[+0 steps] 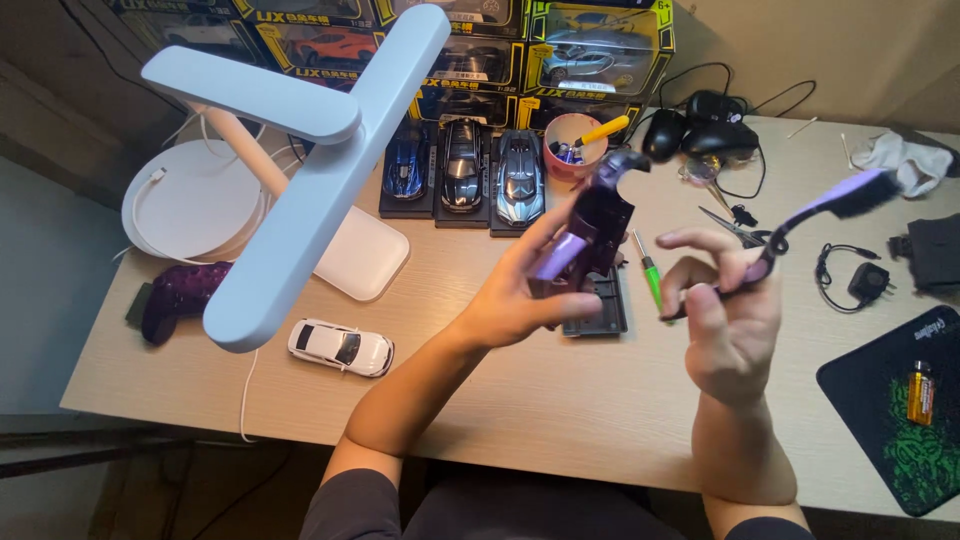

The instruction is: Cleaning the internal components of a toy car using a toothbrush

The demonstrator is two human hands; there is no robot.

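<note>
My left hand (520, 290) holds a dark purple model car body (595, 225) raised above the desk, its underside turned toward me. My right hand (730, 320) grips a long curved purple and black part (820, 210), also raised. Under the body a black flat chassis piece (600, 310) lies on the desk. A green-handled screwdriver (650, 275) lies between my hands.
A white desk lamp (300, 170) reaches over the left of the wooden desk (560, 400). A white toy car (340, 347), three display cars (465, 170), boxed models, a pink cup (573, 140), computer mice, scissors (735, 228), a charger and a black mat (900, 420) with a lighter surround me.
</note>
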